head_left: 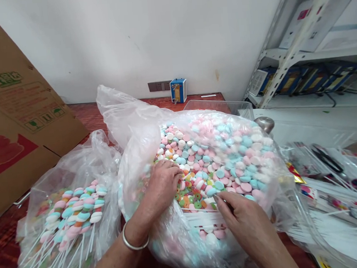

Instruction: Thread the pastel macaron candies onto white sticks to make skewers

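A large clear plastic bag (134, 125) lies open before me, full of pink, blue and white button-shaped candies (195, 153). Green and orange ring-shaped gummies (190, 197) lie among them near the front. My left hand (165, 179), with a bangle at the wrist, reaches over the bag's left edge, fingers curled and tips hidden. My right hand (243, 214) is at the front of the pile, thumb and fingers bent together beside a blue and white candy. What either hand grips is not clear. White sticks (204, 219) lie just below, between the hands.
At left, another bag (105, 157) bears candy skewers (75, 209) on white sticks, near a cardboard box (13, 102). A blue device (178, 91) stands by the wall. A metal scoop (264, 124), a clear tray (311, 226) and packets of sticks (343, 203) are at right, below shelving (287, 57).
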### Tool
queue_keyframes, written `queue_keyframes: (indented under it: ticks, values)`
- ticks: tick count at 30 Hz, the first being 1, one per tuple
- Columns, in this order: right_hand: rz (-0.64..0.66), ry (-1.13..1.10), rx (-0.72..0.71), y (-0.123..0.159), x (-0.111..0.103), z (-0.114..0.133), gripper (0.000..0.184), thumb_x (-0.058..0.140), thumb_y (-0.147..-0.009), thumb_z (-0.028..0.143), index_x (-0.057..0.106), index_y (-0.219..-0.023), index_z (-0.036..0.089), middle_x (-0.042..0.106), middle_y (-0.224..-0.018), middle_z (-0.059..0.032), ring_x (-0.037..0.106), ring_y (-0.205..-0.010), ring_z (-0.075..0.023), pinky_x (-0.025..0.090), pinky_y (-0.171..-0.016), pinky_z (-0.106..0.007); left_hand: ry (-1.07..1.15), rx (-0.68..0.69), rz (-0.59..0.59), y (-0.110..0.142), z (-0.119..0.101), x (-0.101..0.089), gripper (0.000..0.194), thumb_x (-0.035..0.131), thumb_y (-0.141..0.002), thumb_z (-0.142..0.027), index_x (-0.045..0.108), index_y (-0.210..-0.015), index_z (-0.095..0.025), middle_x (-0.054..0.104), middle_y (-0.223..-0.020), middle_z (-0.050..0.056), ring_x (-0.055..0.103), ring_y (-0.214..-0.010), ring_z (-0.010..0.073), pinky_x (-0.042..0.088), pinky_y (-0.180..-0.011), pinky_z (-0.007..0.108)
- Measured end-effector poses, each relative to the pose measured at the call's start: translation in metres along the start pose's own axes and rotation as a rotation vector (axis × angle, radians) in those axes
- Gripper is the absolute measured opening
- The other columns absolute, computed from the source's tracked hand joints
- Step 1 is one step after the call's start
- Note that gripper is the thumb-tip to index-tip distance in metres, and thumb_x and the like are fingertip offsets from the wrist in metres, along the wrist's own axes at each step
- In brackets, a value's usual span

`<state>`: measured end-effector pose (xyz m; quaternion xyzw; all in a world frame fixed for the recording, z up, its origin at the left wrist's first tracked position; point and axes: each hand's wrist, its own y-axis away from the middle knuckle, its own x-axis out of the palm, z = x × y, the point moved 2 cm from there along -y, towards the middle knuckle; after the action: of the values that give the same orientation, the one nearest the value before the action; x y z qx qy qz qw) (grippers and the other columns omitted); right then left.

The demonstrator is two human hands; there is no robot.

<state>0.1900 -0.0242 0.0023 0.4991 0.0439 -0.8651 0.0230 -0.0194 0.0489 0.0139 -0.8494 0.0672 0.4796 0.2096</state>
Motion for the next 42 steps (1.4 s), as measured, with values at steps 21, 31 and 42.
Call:
queue_keyframes:
  ticks: [21, 31, 42]
  values:
    - [-0.485, -0.179, -0.263, 0.026, 0.021, 0.017, 0.025, 0.044, -0.101, 0.025, 0.068, -0.098, 0.018, 0.066, -0.075, -0.0028, 0.066, -0.068, -0.0163, 0.047, -0.064, -0.024, 1.533, -0.579, 0.049, 0.001, -0.029, 0.007, 0.034, 0.089, -0.068, -0.037, 0.071, -0.087, -0.015, 0.070, -0.081, 0.003, 0.067, -0.075, 0.0138, 0.054, -0.076, 0.026]
    - [-0.354, -0.511, 0.066, 0.041, 0.047, 0.009, 0.036, 0.045, -0.100, 0.045, 0.065, -0.080, 0.023, 0.064, -0.069, -0.0006, 0.062, -0.066, -0.0170, 0.046, -0.061, -0.023, 1.823, -0.572, 0.038, 0.021, -0.079, 0.036, 0.033, 0.067, -0.090, -0.043, 0.071, -0.099, -0.011, 0.071, -0.095, 0.012, 0.070, -0.091, 0.0220, 0.052, -0.076, 0.027]
    - [-0.314, -0.794, 0.257, 0.015, 0.031, -0.011, 0.042, 0.053, -0.087, 0.058, 0.068, -0.076, 0.020, 0.073, -0.077, -0.0053, 0.066, -0.074, -0.0217, 0.052, -0.061, -0.024, 0.024, -0.025, -0.033, -0.056, -0.013, 0.020, 0.028, 0.048, -0.089, -0.006, 0.071, -0.099, -0.018, 0.069, -0.103, 0.010, 0.061, -0.104, 0.0241, 0.048, -0.092, 0.036]
